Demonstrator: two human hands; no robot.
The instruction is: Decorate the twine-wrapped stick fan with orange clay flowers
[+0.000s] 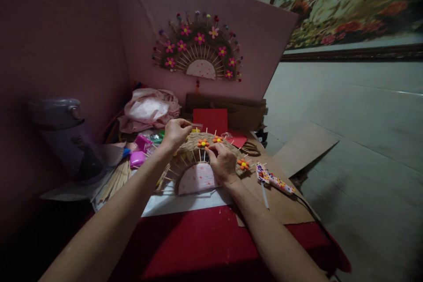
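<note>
On the table lies a half-round fan of thin sticks wrapped in twine (pixel 191 141), with a white half-disc with pink spots (pixel 198 178) at its base. Orange flowers with yellow centres, one of them the clay-like flower (pixel 243 164) at the right, sit on the twine band. My left hand (pixel 177 133) is pinched closed over the fan's upper left edge, beside a bit of clear plastic; what its fingertips hold is too small to name. With thumb and finger together, my right hand (pixel 222 161) pinches a small orange piece (pixel 207 150) just below the middle flower.
A flower-patterned glue gun (pixel 274 178) rests on cardboard (pixel 291 209) at the right, its cord trailing off. Left are wooden sticks (pixel 115 180), magenta packs (pixel 137 158) and a thermos-like pot (pixel 76 141). A finished fan (pixel 200 38) hangs on the pink board behind.
</note>
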